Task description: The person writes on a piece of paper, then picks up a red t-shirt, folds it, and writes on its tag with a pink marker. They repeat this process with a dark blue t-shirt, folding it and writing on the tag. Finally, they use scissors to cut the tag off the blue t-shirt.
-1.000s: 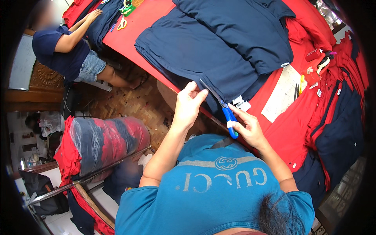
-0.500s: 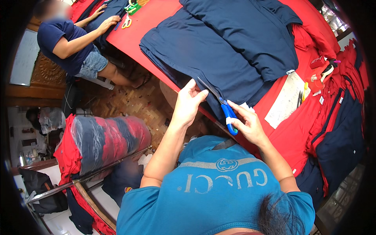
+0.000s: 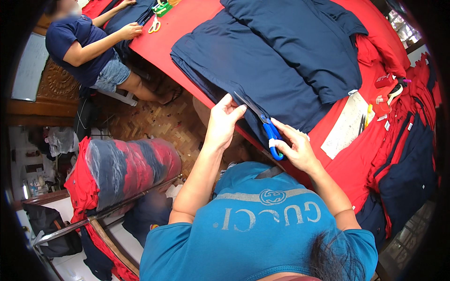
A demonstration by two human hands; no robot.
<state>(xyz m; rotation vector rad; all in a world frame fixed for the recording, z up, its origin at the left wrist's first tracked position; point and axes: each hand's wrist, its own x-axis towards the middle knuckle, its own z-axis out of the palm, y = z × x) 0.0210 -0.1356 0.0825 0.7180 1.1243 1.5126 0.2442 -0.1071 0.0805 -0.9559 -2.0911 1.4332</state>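
My right hand (image 3: 298, 146) has its fingers in the handles of a pair of blue-handled scissors (image 3: 271, 132). Their blades lie along the near edge of a navy garment (image 3: 243, 61) on the table, pointing away and to the left; how far they are apart is hard to see. My left hand (image 3: 221, 124) pinches that edge with thumb and forefinger, close to the blade tips. Whatever thread or fold sits between those fingers is too small to make out. The garment lies in loose folds.
Red cloth covers the table (image 3: 161, 44). A paper sheet (image 3: 344, 124) with pens lies at right, beside piled red garments (image 3: 365, 159). Yellow-handled scissors (image 3: 154, 25) lie near a co-worker (image 3: 82, 42) at far left. A plastic-wrapped bundle (image 3: 133, 171) stands behind a metal rail.
The view has shifted slightly, so the table and garment appear a little further right and lower. Both my hands keep nearly the same hold. The co-worker's hands have moved slightly.
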